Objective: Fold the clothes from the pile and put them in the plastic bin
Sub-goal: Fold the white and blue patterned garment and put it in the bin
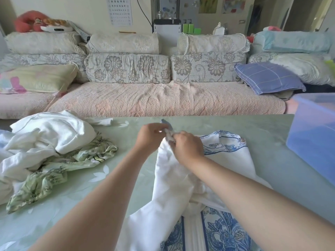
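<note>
Near edge: a white garment with blue print [168, 176] lies on the pale green tabletop [268, 140], a printed blue panel closest to the person and a printed band at its far end.
Long axis: the cloth runs away from the person, near edge to far, leaning a little to the right. It is bunched in the middle and not yet a flat fold.
Hands: the left hand [151, 135] and right hand [187, 148] meet at the garment's raised upper left part, fingers curled and pinching the same bit of fabric. Just what they are working there is too small to tell.
Step in hand: apparently straightening an edge or corner before folding — the task looks to be at an early stage.
Pile: white clothes and a crumpled green patterned piece [50, 142] sit to the left, apart from the garment being handled.
Bin: the translucent blue plastic bin [317, 131] stands at the right edge of the tabletop, to the right of both hands. The right hand is the nearer, so the folded piece would likely travel rightward.
Background: a floral sofa [163, 102] with cushions runs behind the tabletop.
</note>
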Tool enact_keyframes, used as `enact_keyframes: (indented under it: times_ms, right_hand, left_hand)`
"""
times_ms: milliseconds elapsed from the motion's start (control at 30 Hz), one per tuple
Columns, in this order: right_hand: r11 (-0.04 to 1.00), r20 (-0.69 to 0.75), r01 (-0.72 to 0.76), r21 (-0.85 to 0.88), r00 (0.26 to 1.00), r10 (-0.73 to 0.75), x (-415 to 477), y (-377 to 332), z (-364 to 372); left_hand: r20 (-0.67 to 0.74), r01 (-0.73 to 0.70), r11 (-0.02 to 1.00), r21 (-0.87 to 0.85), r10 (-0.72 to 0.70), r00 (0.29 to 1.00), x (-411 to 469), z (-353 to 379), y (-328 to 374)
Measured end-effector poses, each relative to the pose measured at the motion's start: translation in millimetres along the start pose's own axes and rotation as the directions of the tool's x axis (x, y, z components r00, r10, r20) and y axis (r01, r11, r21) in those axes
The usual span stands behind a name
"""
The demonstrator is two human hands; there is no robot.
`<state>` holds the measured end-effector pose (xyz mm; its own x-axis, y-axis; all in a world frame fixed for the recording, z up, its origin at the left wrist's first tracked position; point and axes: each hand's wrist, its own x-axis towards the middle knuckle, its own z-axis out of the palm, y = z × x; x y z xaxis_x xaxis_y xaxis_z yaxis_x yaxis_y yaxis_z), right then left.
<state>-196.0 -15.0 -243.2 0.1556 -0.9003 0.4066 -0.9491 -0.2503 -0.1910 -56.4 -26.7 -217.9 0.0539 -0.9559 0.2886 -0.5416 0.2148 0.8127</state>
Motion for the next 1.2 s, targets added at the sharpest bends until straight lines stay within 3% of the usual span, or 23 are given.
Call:
enact_keyframes:
  times_ms: [67,100,200,267,333,433,467,533,600,700,767,800,833,900,967,1000,1100,1200]
  right_hand:
    - [0.963,-0.014,-0.220,0.158,0.974,0.224,6,9,-9]
    - [0.915,0.024,-0.351,0.199,0.935,0.353,9,18,-11]
    - [0.797,0.144,-0.585,0.147,0.810,0.568,14,52,-15]
    - [0.777,0.241,-0.624,0.087,0.770,0.591,13,69,-16]
    - [0.765,0.322,-0.636,0.100,0.748,0.580,13,77,-18]
    - [0.704,0.325,-0.669,0.238,0.738,0.592,22,76,-17]
    - [0.693,0.294,-0.666,0.275,0.745,0.599,26,76,-15]
    - [0.771,0.247,-0.599,0.216,0.798,0.550,30,76,-10]
    - [0.884,0.232,-0.467,0.024,0.863,0.449,29,80,-4]
    - [0.929,0.154,-0.289,-0.232,0.932,0.329,24,81,2]
    - [0.939,0.054,-0.132,-0.318,0.986,0.157,25,76,2]
    - [0.961,0.025,-0.032,-0.273,0.999,0.041,25,74,3]
    - [0.982,0.050,0.057,-0.181,0.998,-0.048,24,74,3]
    - [0.991,0.267,0.130,-0.020,0.956,-0.120,16,78,6]
    - [0.992,0.515,0.096,-0.085,0.856,-0.039,4,90,9]
    - [0.987,0.563,0.075,-0.145,0.826,0.020,0,95,7]
    - [0.971,0.563,0.054,-0.233,0.822,0.089,-6,99,-4]
    - [0.971,0.499,0.101,-0.215,0.866,0.020,-11,89,-12]
  left_hand:
    - [0.032,0.003,0.961,-0.278,0.006,0.999,6,7,7]
    - [0.028,0.003,0.955,-0.297,0.006,1.000,8,11,7]
    - [0.058,-0.038,0.999,-0.029,0.039,0.998,7,24,-3]
    - [0.253,-0.060,0.966,0.250,-0.006,0.967,3,36,-12]
    - [0.438,-0.177,0.854,0.490,-0.066,0.897,1,48,-19]
    - [0.524,-0.234,0.794,0.561,-0.122,0.843,-2,55,-20]
    - [0.526,-0.217,0.805,0.552,-0.134,0.840,-1,54,-20]
    - [0.516,-0.226,0.791,0.569,-0.129,0.847,2,52,-18]
    - [0.509,-0.272,0.753,0.599,-0.095,0.856,5,52,-18]
    - [0.526,-0.259,0.739,0.622,-0.149,0.838,5,59,-23]
    - [0.522,-0.241,0.726,0.644,-0.186,0.833,2,63,-26]
    - [0.513,-0.242,0.719,0.652,-0.183,0.839,2,64,-27]
    - [0.508,-0.247,0.712,0.657,-0.176,0.843,1,64,-28]
    - [0.513,-0.261,0.695,0.670,-0.179,0.840,-2,62,-26]
    - [0.524,-0.271,0.678,0.683,-0.196,0.829,-6,58,-25]
    - [0.527,-0.270,0.673,0.688,-0.208,0.824,-9,57,-24]
    - [0.531,-0.253,0.676,0.692,-0.239,0.813,-17,55,-20]
    - [0.526,-0.249,0.673,0.696,-0.243,0.815,-30,53,-12]
